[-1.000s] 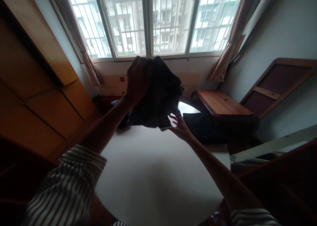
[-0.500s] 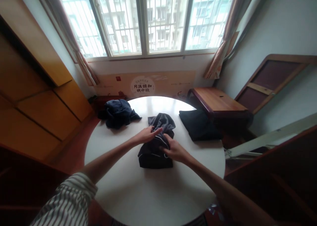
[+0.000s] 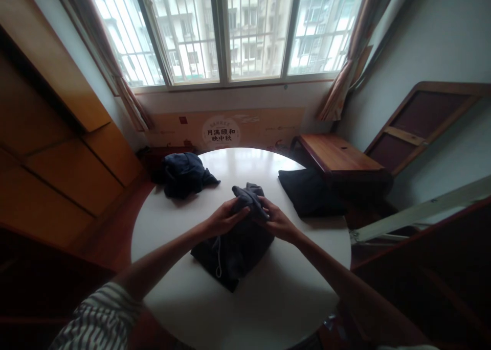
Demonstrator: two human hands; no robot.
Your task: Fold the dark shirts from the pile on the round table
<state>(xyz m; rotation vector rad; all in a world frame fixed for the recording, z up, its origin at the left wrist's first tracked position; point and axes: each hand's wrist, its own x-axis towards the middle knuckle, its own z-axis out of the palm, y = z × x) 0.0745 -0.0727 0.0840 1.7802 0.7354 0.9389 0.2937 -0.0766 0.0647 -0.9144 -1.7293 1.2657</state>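
A round white table [image 3: 284, 294] bears three dark cloth pieces. The one being handled, a dark cloth [image 3: 245, 253], lies at the table's middle, its upper end gathered up into a greyish bunch between the two hands. The left hand [image 3: 224, 219] has its fingers bent closely round the near left side of that bunch; the right hand [image 3: 276, 221] pinches it from the right, fingers curled in, only a narrow gap between thumb and fingers. A thin pale cord [image 3: 219, 260] hangs in a loop down the cloth's left side. Toward the far left edge sits a crumpled navy bundle [image 3: 184, 173]; toward the right edge lies a flat black piece [image 3: 310, 191], its far corner lost in the dark beneath a wooden desk [image 3: 345, 156]. The cupboard [image 3: 65, 181] on the left has its doors shut, so its contents are hidden. Several fingertips disappear behind the folds, and what the cloth is cannot be told. A striped sleeve [image 3: 99, 317] is cut off at the bottom left
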